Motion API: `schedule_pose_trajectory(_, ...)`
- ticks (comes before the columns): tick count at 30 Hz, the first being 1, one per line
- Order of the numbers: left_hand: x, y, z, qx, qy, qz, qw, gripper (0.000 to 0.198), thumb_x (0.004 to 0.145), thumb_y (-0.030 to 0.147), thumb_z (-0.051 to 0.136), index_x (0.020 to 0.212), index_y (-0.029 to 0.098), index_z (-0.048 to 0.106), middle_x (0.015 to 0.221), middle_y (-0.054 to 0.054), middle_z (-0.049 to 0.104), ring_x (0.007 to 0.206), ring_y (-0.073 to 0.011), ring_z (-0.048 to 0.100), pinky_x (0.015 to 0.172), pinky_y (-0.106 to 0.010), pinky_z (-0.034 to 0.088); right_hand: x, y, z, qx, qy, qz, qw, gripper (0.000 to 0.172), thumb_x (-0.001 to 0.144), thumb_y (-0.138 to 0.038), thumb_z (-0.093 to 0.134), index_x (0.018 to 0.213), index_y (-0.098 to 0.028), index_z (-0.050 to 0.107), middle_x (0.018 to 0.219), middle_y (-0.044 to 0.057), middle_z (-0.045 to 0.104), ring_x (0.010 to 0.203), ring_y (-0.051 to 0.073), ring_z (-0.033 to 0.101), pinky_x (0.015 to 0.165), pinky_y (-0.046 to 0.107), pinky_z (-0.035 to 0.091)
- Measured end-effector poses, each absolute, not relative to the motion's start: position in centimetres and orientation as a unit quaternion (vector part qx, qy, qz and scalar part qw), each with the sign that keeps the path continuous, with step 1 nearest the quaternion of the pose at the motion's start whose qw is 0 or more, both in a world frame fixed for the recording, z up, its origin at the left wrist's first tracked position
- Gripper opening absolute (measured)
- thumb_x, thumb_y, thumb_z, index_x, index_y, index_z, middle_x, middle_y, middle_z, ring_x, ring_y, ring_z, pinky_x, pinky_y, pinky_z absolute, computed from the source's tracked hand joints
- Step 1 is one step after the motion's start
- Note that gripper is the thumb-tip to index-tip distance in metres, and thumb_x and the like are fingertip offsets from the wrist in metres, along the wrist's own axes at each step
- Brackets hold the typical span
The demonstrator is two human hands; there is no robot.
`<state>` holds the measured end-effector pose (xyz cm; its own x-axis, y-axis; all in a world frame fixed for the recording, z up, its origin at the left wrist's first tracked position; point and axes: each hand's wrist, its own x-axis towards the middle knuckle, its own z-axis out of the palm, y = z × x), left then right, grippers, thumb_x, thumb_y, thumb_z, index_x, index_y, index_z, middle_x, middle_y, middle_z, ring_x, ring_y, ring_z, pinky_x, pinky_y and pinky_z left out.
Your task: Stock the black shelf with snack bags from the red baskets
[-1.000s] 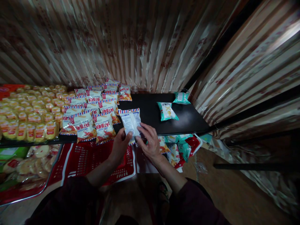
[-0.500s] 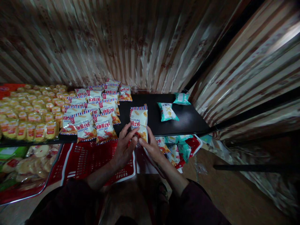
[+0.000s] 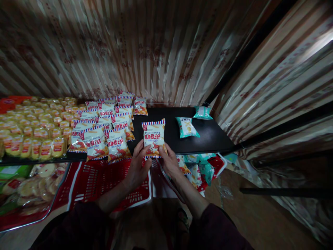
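One snack bag (image 3: pixel 154 133) is held at the front edge of the black surface (image 3: pixel 170 114), print upward and readable by the person. The right hand (image 3: pixel 169 158) pinches its lower right corner, thumb on top. The left hand (image 3: pixel 139 161) lays its fingers against the lower left corner, thumb apart (whether it grips or merely steadies cannot be told). Holding by the low corners probably leaves the printed face uncovered.

Left of it, similar bags (image 3: pixel 119 144) overlap in rows from the back edge to the front edge, presumably to save room while showing their titles. Packed cakes (image 3: pixel 31 130) fill the left end in close lines. Two teal bags lie apart: one (image 3: pixel 187 127) right of the held bag, one (image 3: pixel 203 112) near the back right corner.

Below the front edge stands a red basket (image 3: pixel 108 173). A striped curtain (image 3: pixel 156 48) hangs behind the back edge; a dark post (image 3: pixel 240 52) slants up near the right end. Light is dim; the floor (image 3: pixel 249 215) appears brown.
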<state>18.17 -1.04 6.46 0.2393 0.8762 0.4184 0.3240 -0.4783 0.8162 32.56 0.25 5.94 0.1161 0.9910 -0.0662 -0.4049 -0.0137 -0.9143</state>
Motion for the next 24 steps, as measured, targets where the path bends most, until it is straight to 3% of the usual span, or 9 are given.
schedule_pose_trajectory(13,18.5,-0.1,6.3,0.677,0.492,0.436,0.330,0.045,0.084,0.014,0.043,0.128,0.016,0.049,0.148,-0.014,0.033,0.137,-0.0246,0.032,0.113,-0.045,0.030,33.2,2.4,4.9,-0.532,-0.422,0.448,0.582,0.052,0.074,-0.043,0.067,0.120,-0.020,0.060,0.114,0.005,0.068,0.101,0.024,0.063,0.089,0.037,0.050)
schedule_pose_trajectory(24,20.0,4.7,9.7,0.599,0.594,0.399,0.361,0.047,0.079,0.015,0.049,0.126,0.011,0.053,0.142,-0.014,0.043,0.135,-0.0228,0.037,0.115,-0.035,0.025,32.4,6.2,5.0,-0.543,-0.453,0.408,0.577,0.049,0.080,-0.046,0.058,0.120,-0.018,0.059,0.113,0.008,0.067,0.100,0.025,0.062,0.090,0.039,0.048)
